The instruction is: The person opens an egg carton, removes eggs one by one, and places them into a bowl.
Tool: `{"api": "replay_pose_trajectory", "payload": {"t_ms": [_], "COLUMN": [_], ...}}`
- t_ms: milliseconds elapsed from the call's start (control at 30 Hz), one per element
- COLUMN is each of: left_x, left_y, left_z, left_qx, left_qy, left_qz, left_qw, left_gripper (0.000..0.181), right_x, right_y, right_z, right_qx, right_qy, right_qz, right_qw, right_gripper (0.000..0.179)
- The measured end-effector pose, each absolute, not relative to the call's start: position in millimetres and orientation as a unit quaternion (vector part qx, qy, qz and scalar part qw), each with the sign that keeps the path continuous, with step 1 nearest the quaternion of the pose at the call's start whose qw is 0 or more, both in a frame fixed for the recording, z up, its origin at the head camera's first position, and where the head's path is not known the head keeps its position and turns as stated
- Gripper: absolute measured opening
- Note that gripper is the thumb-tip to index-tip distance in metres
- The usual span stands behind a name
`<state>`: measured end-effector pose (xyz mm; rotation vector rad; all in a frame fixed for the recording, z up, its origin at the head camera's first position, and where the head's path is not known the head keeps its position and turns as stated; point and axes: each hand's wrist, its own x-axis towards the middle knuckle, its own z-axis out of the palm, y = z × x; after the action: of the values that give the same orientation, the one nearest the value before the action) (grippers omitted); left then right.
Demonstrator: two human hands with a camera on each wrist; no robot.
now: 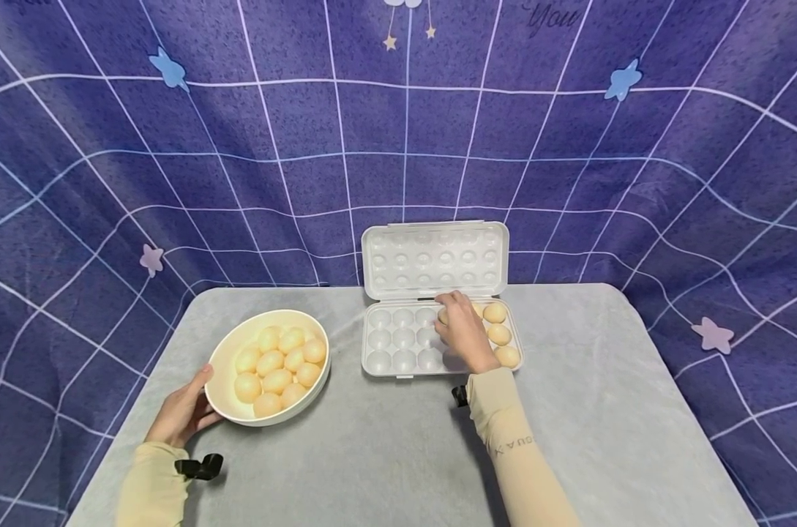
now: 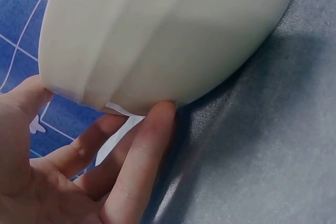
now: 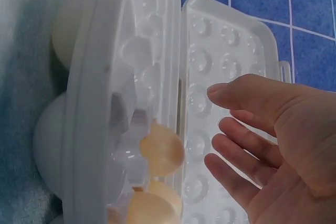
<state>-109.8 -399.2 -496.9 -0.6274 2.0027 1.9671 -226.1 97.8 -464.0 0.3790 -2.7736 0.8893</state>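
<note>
My left hand (image 1: 181, 411) grips the near left side of a white bowl (image 1: 222, 401), thumb at the rim and fingers underneath. In the left wrist view the fingertips touch the bowl's ribbed outside wall (image 2: 173, 40). Several pale orange eggs (image 1: 270, 362) lie inside the bowl. Over the white plastic egg box (image 1: 403, 338), my right hand (image 1: 465, 333) hovers with relaxed, parted fingers and nothing in them. Beside its fingertips an egg (image 3: 164, 150) sits in a back-row hollow. More eggs (image 1: 499, 334) fill the box's right column; the hand hides part of the neighbouring hollows.
The box's dimpled lid (image 1: 435, 260) stands open at the back, against a blue curtain (image 1: 398, 176) with grid lines and stars. A grey table (image 1: 372, 454) bears the bowl and box. Black wrist straps (image 1: 200, 467) sit on both sleeves.
</note>
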Motion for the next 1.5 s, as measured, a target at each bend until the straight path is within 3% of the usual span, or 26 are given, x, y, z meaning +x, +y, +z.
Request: {"api": "replay_pose_trajectory", "payload": {"t_ms": [267, 667, 1267, 1500], "left_x": [-111, -112, -108, -109], "left_y": [-399, -400, -399, -399], "left_z": [-498, -498, -498, -496], "left_qx": [-0.217, -0.225, -0.220, -0.219], "left_qy": [0.693, 0.694, 0.689, 0.693], "left_qz": [0.674, 0.670, 0.678, 0.674], "left_qw": [0.134, 0.135, 0.132, 0.132], "left_gripper": [0.089, 0.088, 0.087, 0.089], "right_x": [-234, -245, -249, -244], "right_y": [108, 109, 113, 108], "right_z": [-473, -487, -487, -481], "right_qx": [0.139, 0.138, 0.155, 0.150], "right_qy": [-0.939, -0.948, -0.931, -0.915], "right_qz": [0.292, 0.267, 0.291, 0.328], "right_qw": [0.119, 0.101, 0.157, 0.182], "right_gripper": [0.040, 0.041, 0.030, 0.035]}}
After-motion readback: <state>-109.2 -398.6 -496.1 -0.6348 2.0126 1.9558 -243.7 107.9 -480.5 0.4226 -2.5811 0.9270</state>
